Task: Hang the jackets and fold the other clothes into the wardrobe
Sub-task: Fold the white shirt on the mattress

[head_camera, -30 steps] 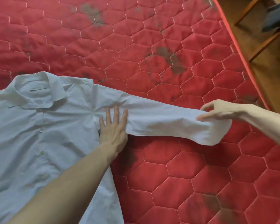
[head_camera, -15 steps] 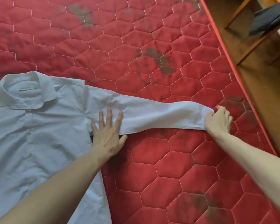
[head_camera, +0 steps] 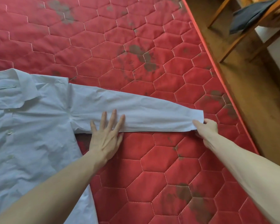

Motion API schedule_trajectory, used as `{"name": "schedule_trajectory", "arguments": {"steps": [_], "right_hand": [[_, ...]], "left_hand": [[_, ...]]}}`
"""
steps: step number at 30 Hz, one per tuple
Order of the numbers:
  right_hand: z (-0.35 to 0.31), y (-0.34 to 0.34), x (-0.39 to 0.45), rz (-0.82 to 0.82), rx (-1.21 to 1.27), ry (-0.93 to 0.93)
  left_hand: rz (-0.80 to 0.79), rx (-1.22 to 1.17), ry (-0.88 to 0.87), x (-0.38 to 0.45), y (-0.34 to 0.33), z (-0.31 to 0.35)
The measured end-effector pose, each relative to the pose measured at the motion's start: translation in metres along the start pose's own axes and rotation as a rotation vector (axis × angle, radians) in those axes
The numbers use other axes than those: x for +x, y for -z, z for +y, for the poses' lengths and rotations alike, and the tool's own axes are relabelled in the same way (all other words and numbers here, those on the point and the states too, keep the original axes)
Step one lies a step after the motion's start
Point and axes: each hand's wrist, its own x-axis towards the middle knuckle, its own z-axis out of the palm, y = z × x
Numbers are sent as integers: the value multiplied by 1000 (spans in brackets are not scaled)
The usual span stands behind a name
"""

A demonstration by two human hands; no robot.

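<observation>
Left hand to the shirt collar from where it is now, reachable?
Probably yes. The left hand lies flat on the sleeve near the armpit, and the collar lies open on the same shirt, further left. Nothing lies between them; only flat shirt fabric. It would have to let go of the sleeve.

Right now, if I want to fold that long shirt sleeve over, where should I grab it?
Probably at the cuff, from the right, where the right hand already pinches it. The sleeve lies flat and stretched out across the red mattress, so its free end lifts easily while the left hand presses flat near the armpit.
</observation>
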Motion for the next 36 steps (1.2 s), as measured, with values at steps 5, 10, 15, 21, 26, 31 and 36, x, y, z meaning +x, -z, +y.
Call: {"name": "schedule_trajectory", "arguments": {"steps": [5, 10, 15, 21, 26, 31, 36], "right_hand": [[-4, -9, -25, 64, 10, 44], [-31, -36, -74, 42, -203, 107], [-87, -85, -140, 140, -359, 431], [-141, -184, -245, -65, -349, 772], [-158, -274, -343, -248, -301, 936], [-175, -348, -426, -309, -344, 995], [-179, -405, -488, -299, -404, 1127]], "left_hand": [[-98, -114, 8, -1, 8, 4], [-127, -190, -89, -2, 14, -24], [-80, -520, -15, -20, 24, -36], [154, -984, 352, -59, 42, -93], [181, -1125, 439, -109, 41, -200], [302, -1390, 589, -160, 23, -293], [396, -1699, 785, -175, 28, -360]]}}
